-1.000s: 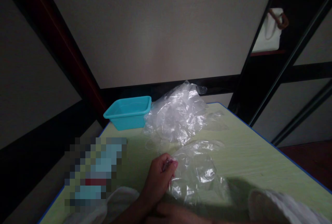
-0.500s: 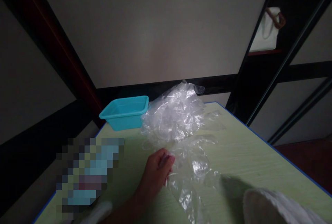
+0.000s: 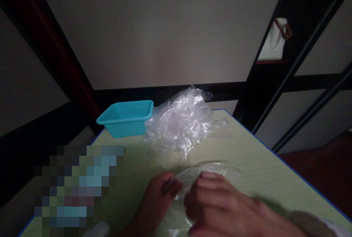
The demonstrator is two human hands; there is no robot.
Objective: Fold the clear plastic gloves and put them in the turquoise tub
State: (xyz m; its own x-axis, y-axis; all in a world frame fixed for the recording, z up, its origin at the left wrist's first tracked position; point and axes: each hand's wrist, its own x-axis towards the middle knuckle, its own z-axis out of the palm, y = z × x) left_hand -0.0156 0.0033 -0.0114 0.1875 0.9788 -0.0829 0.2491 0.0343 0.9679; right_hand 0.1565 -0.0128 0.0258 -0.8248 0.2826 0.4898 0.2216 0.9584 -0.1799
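1. Left hand [image 3: 158, 196] is closing narrowly on an edge of the clear plastic film [image 3: 189, 174], thumb against the curled fingers; this grip is presumably anchoring the slippery material.
2. Right hand [image 3: 217, 200] is curling its fingers over the film just beside the left hand, putting both hands within reach of one section. Whether it is gripping the film cannot be told, since its back is facing the camera.
3. Held film is lying low over the table [image 3: 255, 171], on the near side of the crumpled plastic pile [image 3: 181, 119]; the tabletop is supporting its loose part.
4. Teal tub [image 3: 126, 129] is standing upright at the far left, its right side meeting the pile and partly disappearing behind it.
5. Pixelation is masking the item [image 3: 93, 178] at the left, leaving it unidentifiable.
6. Lower frame edge is cutting off both forearms and the film's near end; blur is softening the right fingertips.
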